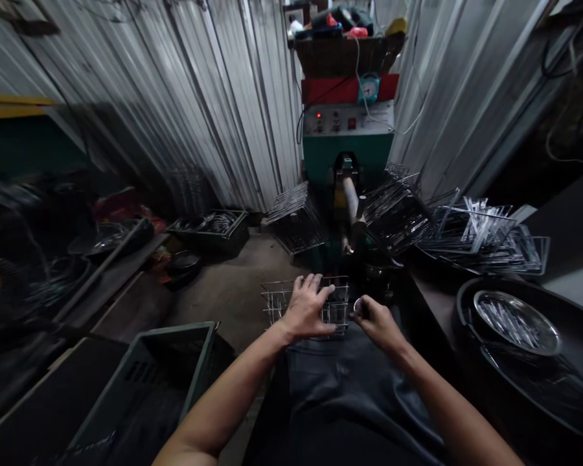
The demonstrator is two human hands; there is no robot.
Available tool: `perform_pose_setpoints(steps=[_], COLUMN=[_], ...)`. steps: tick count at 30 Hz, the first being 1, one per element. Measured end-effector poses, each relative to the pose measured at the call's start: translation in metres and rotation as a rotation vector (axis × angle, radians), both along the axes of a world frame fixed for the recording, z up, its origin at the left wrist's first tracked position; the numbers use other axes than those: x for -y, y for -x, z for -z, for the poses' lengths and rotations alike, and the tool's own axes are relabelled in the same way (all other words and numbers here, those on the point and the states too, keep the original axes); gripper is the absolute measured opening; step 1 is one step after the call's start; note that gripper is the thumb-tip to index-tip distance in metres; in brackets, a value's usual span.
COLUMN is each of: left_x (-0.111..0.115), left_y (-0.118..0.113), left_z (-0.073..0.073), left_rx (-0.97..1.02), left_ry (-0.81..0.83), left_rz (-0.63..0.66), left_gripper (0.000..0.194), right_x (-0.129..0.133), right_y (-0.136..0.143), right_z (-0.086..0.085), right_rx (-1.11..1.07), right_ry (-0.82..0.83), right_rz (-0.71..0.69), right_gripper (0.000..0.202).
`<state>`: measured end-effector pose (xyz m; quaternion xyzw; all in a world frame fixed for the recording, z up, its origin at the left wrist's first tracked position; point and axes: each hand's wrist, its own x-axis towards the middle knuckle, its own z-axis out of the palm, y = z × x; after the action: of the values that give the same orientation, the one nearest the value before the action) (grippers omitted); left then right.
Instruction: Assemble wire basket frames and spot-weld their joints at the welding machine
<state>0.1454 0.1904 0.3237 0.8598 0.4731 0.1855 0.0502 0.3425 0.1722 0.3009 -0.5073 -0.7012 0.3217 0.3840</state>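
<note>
A small wire basket (276,301) is above my lap, over a dark apron (340,382). My left hand (308,307) lies across it, with the fingers over its far wires and the thumb stretched to the right, holding it. Just off the basket's right end, my right hand (375,320) is closed in a pinch. A small shiny piece shows at its fingertips, too small and dark to name. Beyond both hands stands a green machine (347,145) with a red lamp lit on its panel and a metal arm (352,200) reaching toward me.
Stacked wire frames (296,223) lean left of the machine, more (398,210) to its right. Loose wire parts (486,226) are heaped beyond. At right, a round metal dish (517,323) of metal pieces sits on a black tub (466,304). A green plastic crate (201,362) stands at left.
</note>
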Motion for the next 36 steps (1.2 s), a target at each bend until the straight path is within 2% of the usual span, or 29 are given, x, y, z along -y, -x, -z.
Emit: perform_pose_setpoints(steps=[2, 4, 7, 9, 14, 18, 27, 36], left_x=[-0.012, -0.024, -0.039, -0.048, -0.067, -0.079, -0.097, -0.113], left_y=[-0.008, -0.014, -0.021, -0.024, -0.031, -0.036, -0.032, -0.023], left_z=[-0.001, -0.004, -0.007, -0.008, -0.008, -0.006, 0.009, 0.016], left_rx=[-0.003, 0.002, -0.007, -0.018, -0.026, -0.062, -0.146, -0.166], left_ry=[0.005, 0.016, 0.035, 0.036, 0.066, 0.088, 0.099, 0.099], left_rz=[0.007, 0.020, 0.029, 0.040, 0.064, 0.073, 0.128, 0.163], left_gripper=[0.085, 0.084, 0.084, 0.083, 0.084, 0.084, 0.085, 0.085], right_x=[-0.012, -0.019, -0.022, -0.023, -0.035, -0.050, -0.062, -0.070], right_y=[0.008, 0.011, 0.002, -0.010, -0.035, -0.040, -0.031, -0.023], right_z=[0.008, 0.015, 0.019, 0.018, 0.018, 0.029, 0.050, 0.055], right_rx=[-0.232, -0.433, -0.546, -0.510, -0.314, -0.174, -0.048, 0.008], right_ry=[0.055, 0.182, 0.375, 0.396, 0.204, 0.006, -0.278, -0.301], right_rz=[0.087, 0.115, 0.024, -0.059, -0.234, -0.275, -0.190, -0.130], right_gripper=[0.025, 0.028, 0.027, 0.031, 0.029, 0.028, 0.027, 0.020])
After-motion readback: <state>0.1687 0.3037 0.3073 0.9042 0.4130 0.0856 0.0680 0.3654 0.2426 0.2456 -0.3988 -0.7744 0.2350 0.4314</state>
